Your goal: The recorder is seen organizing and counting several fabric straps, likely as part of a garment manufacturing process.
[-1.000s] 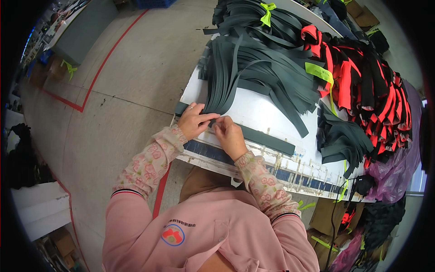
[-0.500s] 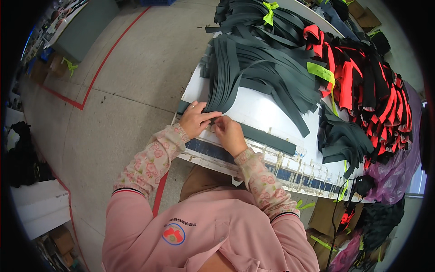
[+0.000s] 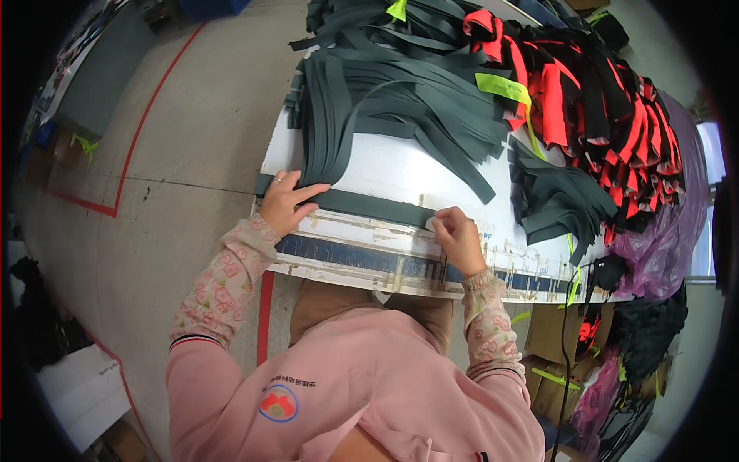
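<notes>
A dark green fabric strip (image 3: 377, 208) lies flat along the near part of the white board (image 3: 389, 173). My left hand (image 3: 286, 204) presses on its left end, the fingers apart and resting on the fabric. At the strip's right end my right hand (image 3: 459, 240) is closed in a pinch around a small whitish piece of chalk (image 3: 430, 224), which touches the strip's edge. Just beyond my left hand, a thick bundle of matching green strips (image 3: 327, 115) fans out over the board and partly hangs toward the strip.
A smaller heap of green strips (image 3: 558, 192) lies to the right. Beyond it are piled black and red pieces (image 3: 616, 131) with a yellow-green tie (image 3: 504, 86) and purple plastic (image 3: 662, 254). Worn tape and a blue band (image 3: 362, 256) line the near edge. Cardboard boxes (image 3: 554, 346) stand below right.
My right hand has moved right along the strip, away from my left hand, to the strip's right end. The left hand stays on the left end. The whole view has shifted slightly.
</notes>
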`<state>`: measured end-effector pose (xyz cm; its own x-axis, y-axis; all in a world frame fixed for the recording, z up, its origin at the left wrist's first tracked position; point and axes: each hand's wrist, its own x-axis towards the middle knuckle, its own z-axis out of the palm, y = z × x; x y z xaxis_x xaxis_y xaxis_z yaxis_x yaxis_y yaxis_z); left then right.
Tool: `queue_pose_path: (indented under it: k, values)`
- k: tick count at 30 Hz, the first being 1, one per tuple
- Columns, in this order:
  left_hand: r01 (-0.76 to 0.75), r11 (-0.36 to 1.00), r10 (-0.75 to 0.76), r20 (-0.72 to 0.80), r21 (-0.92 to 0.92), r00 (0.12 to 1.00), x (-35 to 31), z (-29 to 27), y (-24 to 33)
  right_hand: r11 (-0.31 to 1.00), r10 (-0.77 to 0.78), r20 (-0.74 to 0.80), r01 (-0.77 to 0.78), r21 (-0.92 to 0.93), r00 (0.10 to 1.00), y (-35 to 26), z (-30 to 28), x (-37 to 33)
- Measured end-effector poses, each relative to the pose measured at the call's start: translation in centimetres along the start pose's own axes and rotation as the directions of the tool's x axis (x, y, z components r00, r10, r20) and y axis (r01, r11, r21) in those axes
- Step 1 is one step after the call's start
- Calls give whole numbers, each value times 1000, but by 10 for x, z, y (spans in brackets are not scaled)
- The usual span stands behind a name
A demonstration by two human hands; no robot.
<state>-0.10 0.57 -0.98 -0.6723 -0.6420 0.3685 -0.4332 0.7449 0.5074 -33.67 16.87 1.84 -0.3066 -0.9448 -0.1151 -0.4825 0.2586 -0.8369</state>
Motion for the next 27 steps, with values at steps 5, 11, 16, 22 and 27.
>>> queue_pose_path:
  k: [5, 11, 16, 22, 27]
  values:
    - [41, 999, -41, 36, 7, 999, 1, -1, 4, 999, -21, -26, 20, -28, 999, -1, 8, -2]
    - [49, 997, -51, 43, 51, 998, 0, 1, 2, 981, -109, 0, 108, -159, 994, -6, 3, 1]
    - [7, 1000, -7, 14, 5, 1000, 5, -4, 6, 993, 42, 24, -44, 105, 999, -33, 1, -2]
    - [14, 1000, -14, -47, 1, 999, 4, 2, 3, 957, 137, 636, -268, 113, 759, -51, 22, -2]
    - [-9, 996, -3, -138, -84, 990, 4, 7, -2, 978, -205, -98, 199, -67, 974, -85, 35, 25]
